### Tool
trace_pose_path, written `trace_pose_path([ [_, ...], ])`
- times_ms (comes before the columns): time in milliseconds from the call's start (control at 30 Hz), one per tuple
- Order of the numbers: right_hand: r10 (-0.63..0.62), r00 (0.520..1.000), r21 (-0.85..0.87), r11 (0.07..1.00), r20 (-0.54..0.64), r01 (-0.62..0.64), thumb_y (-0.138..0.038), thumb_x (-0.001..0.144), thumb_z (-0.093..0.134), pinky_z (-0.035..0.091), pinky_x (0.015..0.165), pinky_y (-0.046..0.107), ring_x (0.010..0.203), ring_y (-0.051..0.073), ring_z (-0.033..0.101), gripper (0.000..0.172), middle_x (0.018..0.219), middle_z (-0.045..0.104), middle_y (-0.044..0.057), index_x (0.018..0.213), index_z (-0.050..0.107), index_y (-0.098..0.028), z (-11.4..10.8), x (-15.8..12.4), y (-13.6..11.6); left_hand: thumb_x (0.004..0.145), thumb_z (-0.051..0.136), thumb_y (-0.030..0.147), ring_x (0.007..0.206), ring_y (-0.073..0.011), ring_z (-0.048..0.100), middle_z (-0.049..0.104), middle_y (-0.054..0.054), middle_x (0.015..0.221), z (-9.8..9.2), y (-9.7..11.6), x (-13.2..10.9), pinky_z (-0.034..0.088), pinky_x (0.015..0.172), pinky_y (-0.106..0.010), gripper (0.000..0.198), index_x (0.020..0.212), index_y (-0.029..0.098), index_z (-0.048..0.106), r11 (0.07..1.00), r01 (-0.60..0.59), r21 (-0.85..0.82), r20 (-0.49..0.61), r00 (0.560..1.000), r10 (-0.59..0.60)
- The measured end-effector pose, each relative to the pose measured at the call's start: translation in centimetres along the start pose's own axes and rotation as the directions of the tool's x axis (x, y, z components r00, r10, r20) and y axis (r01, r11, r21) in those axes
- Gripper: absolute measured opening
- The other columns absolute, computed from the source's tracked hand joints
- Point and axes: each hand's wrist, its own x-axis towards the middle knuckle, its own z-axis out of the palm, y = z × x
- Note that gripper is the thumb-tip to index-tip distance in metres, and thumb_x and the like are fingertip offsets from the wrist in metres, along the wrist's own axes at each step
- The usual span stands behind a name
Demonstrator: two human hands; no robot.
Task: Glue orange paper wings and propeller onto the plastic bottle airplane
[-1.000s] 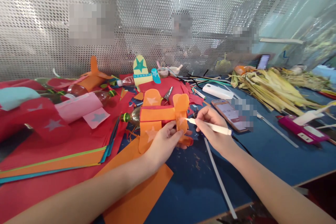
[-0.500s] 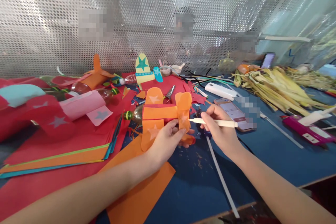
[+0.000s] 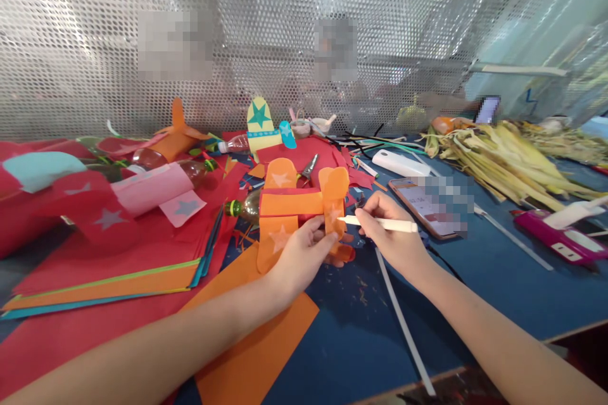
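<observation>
In the head view, my left hand (image 3: 304,256) is closed around the tail end of an orange paper toy plane (image 3: 289,204) built on a plastic bottle. The bottle's green-capped neck (image 3: 244,207) points left. Pale stars mark its wings and tail. My right hand (image 3: 392,228) pinches a white marker pen (image 3: 380,223). The pen's tip touches or nearly touches the star on the orange tail piece (image 3: 334,209). Under my left forearm lies a sheet of orange paper (image 3: 266,354). Open-bladed scissors (image 3: 310,166) rest just behind the plane.
Stacked coloured sheets (image 3: 109,275) and a pink paper-wrapped bottle (image 3: 154,188) lie left. A yellow paper plane (image 3: 260,130) stands behind. To the right are a phone (image 3: 422,205), a magenta glue-gun-like tool (image 3: 555,237), a white strip (image 3: 403,323) and dried husks (image 3: 513,155).
My right hand and the marker pen have shifted slightly left, bringing the tip further over the tail's star. My left hand keeps its hold on the plane.
</observation>
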Motion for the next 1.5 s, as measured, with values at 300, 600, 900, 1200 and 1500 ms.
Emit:
trace_pose_path([
  [300,0.011,1.0,-0.015,1.0,-0.003,-0.011,-0.033,0.086,0.052,0.032,0.051,0.026,0.051,0.011,0.048,0.023,0.057,0.043,-0.006,0.07,0.04,-0.023,-0.06,-0.03,0.03,0.086,0.053,0.015,0.07,-0.0153,0.07,0.074,-0.01,0.092,0.11,0.22,-0.19,0.052,0.055,-0.021,0.023,0.109,0.011,0.057,1.0,0.017,0.009,-0.006,1.0,-0.016],
  [600,0.01,1.0,-0.018,1.0,-0.007,-0.01,-0.033,0.087,0.053,0.032,0.05,0.025,0.05,0.011,0.048,0.023,0.057,0.043,-0.006,0.07,0.041,-0.023,-0.04,0.01,0.15,0.086,0.052,0.013,0.07,-0.0154,0.07,0.074,-0.01,0.094,0.19,0.28,-0.06,0.052,0.054,-0.022,0.025,0.111,0.011,0.057,1.0,0.018,0.013,-0.014,1.0,-0.018],
  [900,-0.003,1.0,-0.009,1.0,0.002,0.003,-0.033,0.087,0.053,0.034,0.052,0.025,0.051,0.011,0.048,0.022,0.059,0.043,-0.006,0.071,0.041,-0.023,-0.07,0.02,0.29,0.085,0.055,0.016,0.07,-0.0156,0.07,0.074,-0.011,0.097,0.04,0.12,-0.01,0.052,0.055,-0.022,0.027,0.112,0.011,0.057,1.0,0.008,0.011,0.0,1.0,-0.008],
  [1200,0.006,1.0,-0.005,1.0,0.016,-0.006,-0.033,0.087,0.053,0.035,0.052,0.025,0.051,0.011,0.047,0.023,0.058,0.043,-0.007,0.07,0.041,-0.023,-0.08,-0.02,0.17,0.084,0.056,0.016,0.07,-0.0155,0.07,0.073,-0.01,0.095,0.04,0.05,0.06,0.052,0.054,-0.022,0.027,0.111,0.011,0.058,1.0,-0.002,0.017,-0.001,1.0,0.002],
  [1500,0.0,1.0,0.0,1.0,0.019,0.0,-0.033,0.087,0.053,0.036,0.052,0.025,0.051,0.011,0.046,0.023,0.059,0.043,-0.007,0.071,0.041,-0.023,0.04,-0.03,0.14,0.082,0.06,0.019,0.071,-0.0165,0.069,0.073,-0.01,0.094,-0.03,-0.05,0.12,0.052,0.056,-0.023,0.028,0.109,0.012,0.059,1.0,-0.004,0.031,-0.011,1.0,0.005],
])
